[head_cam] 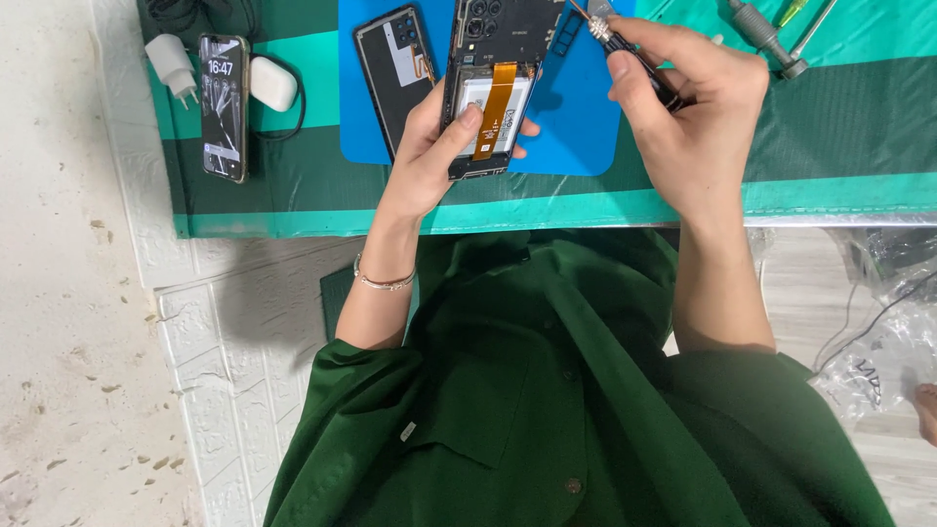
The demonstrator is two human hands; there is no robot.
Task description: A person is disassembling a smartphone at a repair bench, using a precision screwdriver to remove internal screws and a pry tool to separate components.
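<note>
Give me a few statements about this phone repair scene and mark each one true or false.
1. The left hand holds the opened phone with its back off. True.
2. The right hand is empty. False: it holds a screwdriver pointed at the phone's top.
3. The removed back cover lies on the blue mat. True.
4. The white earbud case sits right of the blue mat. False: it sits left of it, beside the phone with the lit screen.
5. A white charger plug lies at the table's far left. True.
</note>
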